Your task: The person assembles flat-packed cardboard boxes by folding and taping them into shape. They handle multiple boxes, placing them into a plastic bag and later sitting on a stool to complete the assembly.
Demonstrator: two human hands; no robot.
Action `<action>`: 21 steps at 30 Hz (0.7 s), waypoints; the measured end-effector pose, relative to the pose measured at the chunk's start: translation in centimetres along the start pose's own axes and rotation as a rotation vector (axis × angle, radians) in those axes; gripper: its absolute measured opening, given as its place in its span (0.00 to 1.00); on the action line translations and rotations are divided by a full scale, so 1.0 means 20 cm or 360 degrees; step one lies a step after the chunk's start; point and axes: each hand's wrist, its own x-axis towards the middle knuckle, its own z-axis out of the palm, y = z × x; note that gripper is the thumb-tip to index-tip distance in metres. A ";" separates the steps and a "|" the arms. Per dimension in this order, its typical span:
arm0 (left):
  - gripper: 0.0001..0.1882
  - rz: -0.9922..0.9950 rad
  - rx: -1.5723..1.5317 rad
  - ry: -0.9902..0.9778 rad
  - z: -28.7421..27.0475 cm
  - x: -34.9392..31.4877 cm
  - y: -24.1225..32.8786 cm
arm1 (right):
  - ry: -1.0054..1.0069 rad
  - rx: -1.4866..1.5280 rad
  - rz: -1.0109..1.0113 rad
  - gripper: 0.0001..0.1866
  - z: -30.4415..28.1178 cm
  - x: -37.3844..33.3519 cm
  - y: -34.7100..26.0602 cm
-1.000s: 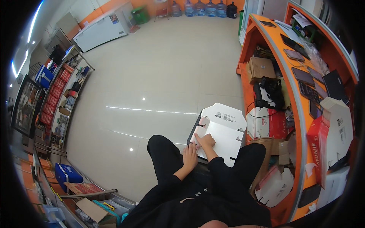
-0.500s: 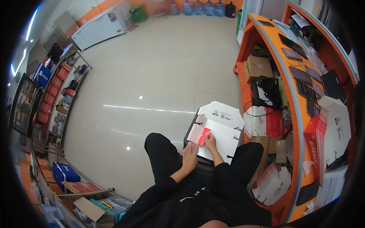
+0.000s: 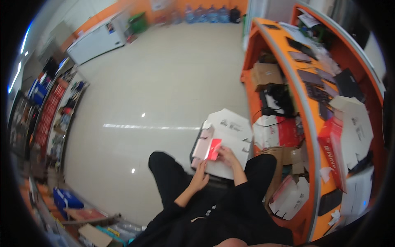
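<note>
A flattened white cardboard box (image 3: 233, 139) with a printed top panel rests across my lap on a dark support. Along its left side a pale pink panel (image 3: 202, 148) is folded up, and a bright red flap (image 3: 214, 150) stands beside it. My left hand (image 3: 200, 177) is at the lower end of the pink panel, fingers closed on the cardboard edge. At the right edge of the red flap, my right hand (image 3: 226, 155) bends its fingers against the cardboard. My palms and some fingertips are hidden.
An orange counter (image 3: 306, 101) on my right carries phones and a folded red-and-white box (image 3: 332, 152). Cartons (image 3: 267, 75) and another box blank (image 3: 291, 199) sit on its lower shelves. Racks of goods (image 3: 51, 111) line the left; a white chest freezer (image 3: 96, 39) stands far left.
The whole view has shifted slightly. My left hand has moved down to the pink panel's lower end. The red flap shows more upright, and my right hand has opened out slightly beside it.
</note>
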 end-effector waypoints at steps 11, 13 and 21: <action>0.24 0.0283 0.0341 -0.0021 -0.07 0.20 0.40 | -0.0107 0.0079 -0.0479 0.11 -0.04 -0.29 -0.15; 0.21 0.0307 0.0295 0.0055 -0.07 0.24 0.45 | -0.0092 0.0157 -0.0551 0.11 -0.01 -0.34 -0.21; 0.18 0.0417 0.0038 0.0017 -0.09 0.33 0.71 | 0.0164 -0.0093 -0.0789 0.14 0.07 -0.46 -0.36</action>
